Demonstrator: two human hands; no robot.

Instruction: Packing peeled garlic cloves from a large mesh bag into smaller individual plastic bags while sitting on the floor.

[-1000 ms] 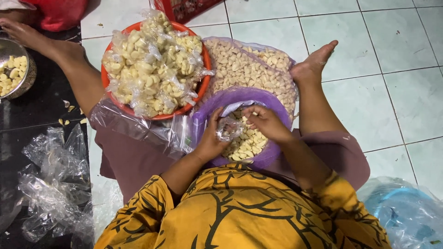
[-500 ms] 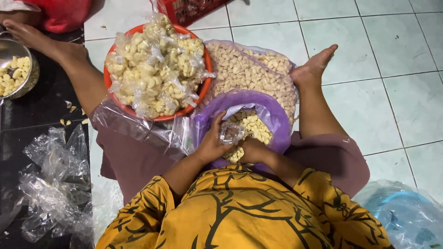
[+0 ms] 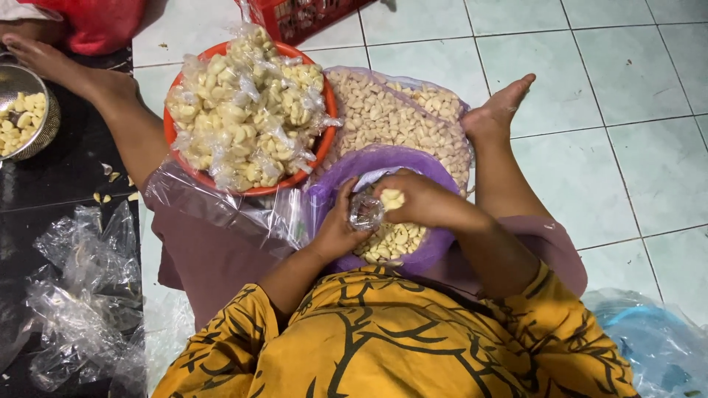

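I sit on a tiled floor with my legs spread around a purple bowl [image 3: 435, 173] of peeled garlic cloves [image 3: 391, 243]. My left hand [image 3: 335, 228] grips a small clear plastic bag [image 3: 366, 211] over the bowl. My right hand [image 3: 417, 199] is closed on a handful of cloves right at the bag's mouth, touching it. Beyond the bowl lies a big clear sack of loose cloves [image 3: 391, 114]. An orange basin [image 3: 317, 158] at the upper left is heaped with small filled bags of cloves [image 3: 243, 110].
Empty clear plastic bags [image 3: 81, 309] lie on a black mat at the left. A metal strainer [image 3: 26, 110] with cloves sits at the far left. A red crate [image 3: 302, 15] stands at the top, a blue tub under plastic [image 3: 656, 346] at the lower right.
My right hand dipped into the bowl and has come up with cloves to the bag's mouth. My left hand kept holding the bag over the bowl.
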